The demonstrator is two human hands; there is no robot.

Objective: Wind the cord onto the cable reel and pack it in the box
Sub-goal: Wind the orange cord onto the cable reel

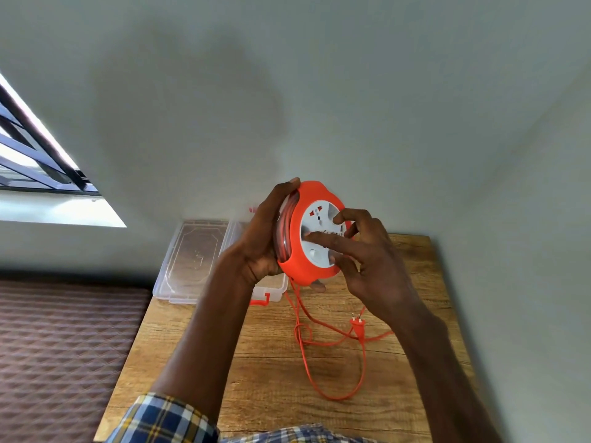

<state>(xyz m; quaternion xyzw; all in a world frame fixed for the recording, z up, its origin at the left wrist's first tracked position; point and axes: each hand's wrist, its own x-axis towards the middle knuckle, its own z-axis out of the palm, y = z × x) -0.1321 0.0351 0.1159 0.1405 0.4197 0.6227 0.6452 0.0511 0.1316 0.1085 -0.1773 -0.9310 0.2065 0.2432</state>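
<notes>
An orange cable reel (302, 262) with a white socket face is held up above the wooden table (262, 372). My left hand (260, 243) grips its back and rim, fingers wrapped over the top edge. My right hand (361, 251) lies on the white face with curled fingertips touching the centre. Part of the orange cord is wound in the reel's groove. The loose cord (323, 343) hangs from the reel's bottom and loops over the table, ending in an orange two-pin plug (357, 324). A clear plastic box (271, 290) with orange latches sits behind my left hand, mostly hidden.
The box's clear lid (192, 260) lies open to its left at the table's far left corner. A brown quilted mattress (64, 353) borders the table's left edge. A grey wall stands behind, with a window (38, 161) at the left.
</notes>
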